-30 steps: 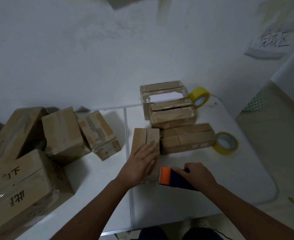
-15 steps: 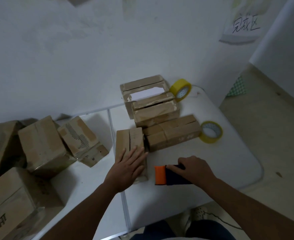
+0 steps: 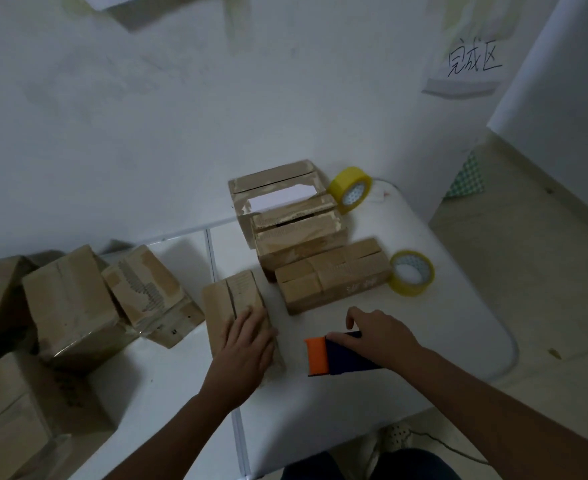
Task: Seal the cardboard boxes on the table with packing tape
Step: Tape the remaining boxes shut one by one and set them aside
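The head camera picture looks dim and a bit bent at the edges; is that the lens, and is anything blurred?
Head view: the light is dim and bluish, with soft shadows beside the boxes; the wide lens bows the table edge and the wall; the sign reads sharply, while the hands, left and right, look slightly soft; there is no strong glare, even on the yellow tape rolls.

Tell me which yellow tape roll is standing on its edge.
The far yellow tape roll, beside the open-topped box, stands on edge; the near roll lies flat.

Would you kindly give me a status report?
Left hand flat on small brown cardboard box. Right hand grips orange-and-navy tape dispenser. Seam untaped.
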`<state>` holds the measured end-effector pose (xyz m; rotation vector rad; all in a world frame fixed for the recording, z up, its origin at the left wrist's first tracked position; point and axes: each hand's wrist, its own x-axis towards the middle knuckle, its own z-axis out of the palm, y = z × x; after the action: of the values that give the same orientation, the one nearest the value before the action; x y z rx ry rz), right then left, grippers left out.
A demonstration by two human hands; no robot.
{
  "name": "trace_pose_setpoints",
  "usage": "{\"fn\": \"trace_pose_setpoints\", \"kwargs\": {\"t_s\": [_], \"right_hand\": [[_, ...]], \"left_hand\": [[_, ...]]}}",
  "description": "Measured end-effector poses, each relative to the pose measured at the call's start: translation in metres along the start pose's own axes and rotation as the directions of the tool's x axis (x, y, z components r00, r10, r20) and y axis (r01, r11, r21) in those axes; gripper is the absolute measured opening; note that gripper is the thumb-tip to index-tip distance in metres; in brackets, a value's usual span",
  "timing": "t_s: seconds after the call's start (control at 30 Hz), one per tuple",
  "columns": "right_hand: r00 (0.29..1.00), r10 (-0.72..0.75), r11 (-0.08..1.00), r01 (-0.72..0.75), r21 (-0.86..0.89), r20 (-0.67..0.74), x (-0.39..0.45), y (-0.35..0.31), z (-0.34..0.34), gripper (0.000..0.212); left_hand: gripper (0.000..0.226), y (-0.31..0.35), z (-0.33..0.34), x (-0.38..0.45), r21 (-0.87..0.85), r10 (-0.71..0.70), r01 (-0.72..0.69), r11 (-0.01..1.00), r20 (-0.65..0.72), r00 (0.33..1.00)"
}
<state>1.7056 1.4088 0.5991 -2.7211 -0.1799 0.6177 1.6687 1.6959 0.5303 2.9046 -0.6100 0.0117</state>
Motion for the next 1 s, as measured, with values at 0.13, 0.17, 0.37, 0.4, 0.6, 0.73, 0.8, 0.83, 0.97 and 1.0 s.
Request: {"fn": "trace_pose_setpoints", "kwargs": {"t_s": [0.13, 0.17, 0.37, 0.4, 0.6, 0.73, 0.8, 0.83, 0.97, 1.0], "right_hand": [[0.989, -0.076, 0.997, 0.078, -0.012, 0.123, 0.000, 0.002, -0.011, 0.038], [0.987, -0.095, 0.995, 0.097, -0.015, 0.126, -0.001, 0.001, -0.014, 0.035], [0.981, -0.192, 0.966, 0.193, -0.171, 0.024, -0.007, -0.017, -0.006, 0.033], [0.981, -0.194, 0.965, 0.191, -0.182, 0.002, -0.006, -0.020, -0.001, 0.032], [0.990, -0.130, 0.982, 0.122, -0.143, -0.047, -0.001, -0.028, 0.018, 0.033], [0.993, 0.007, 0.975, -0.033, -0.218, -0.115, 0.013, -0.014, 0.013, 0.037], [0.986, 0.071, 0.963, -0.108, -0.247, -0.153, 0.023, 0.004, 0.007, 0.036], [0.979, 0.090, 0.959, -0.135, -0.250, -0.183, 0.027, 0.010, 0.008, 0.035], [0.989, 0.113, 0.983, -0.125, -0.136, -0.092, 0.033, 0.018, 0.045, 0.034], [0.991, 0.124, 0.990, -0.127, -0.063, -0.039, 0.032, 0.018, 0.054, 0.044]], "left_hand": [[0.019, 0.006, -0.002, 0.011, -0.202, 0.028, -0.037, 0.979, -0.049, 0.998], [0.019, 0.004, -0.001, 0.010, -0.242, 0.006, -0.020, 0.970, -0.061, 0.998], [0.018, 0.002, 0.003, 0.008, -0.270, 0.001, -0.035, 0.962, -0.121, 0.993], [0.017, 0.003, 0.004, 0.009, -0.264, 0.006, -0.041, 0.964, -0.131, 0.991], [0.018, 0.008, 0.007, 0.010, -0.279, -0.031, -0.001, 0.960, -0.113, 0.993], [0.015, 0.011, 0.005, 0.006, -0.278, -0.050, 0.016, 0.961, -0.117, 0.992], [0.014, 0.012, 0.004, 0.004, -0.276, -0.049, 0.015, 0.961, -0.115, 0.992], [0.013, 0.012, 0.004, 0.004, -0.274, -0.049, 0.017, 0.962, -0.111, 0.993], [0.013, 0.014, 0.001, 0.007, -0.277, -0.064, 0.037, 0.960, -0.092, 0.994], [0.012, 0.014, 0.000, 0.007, -0.276, -0.063, 0.034, 0.961, -0.098, 0.993]]}}
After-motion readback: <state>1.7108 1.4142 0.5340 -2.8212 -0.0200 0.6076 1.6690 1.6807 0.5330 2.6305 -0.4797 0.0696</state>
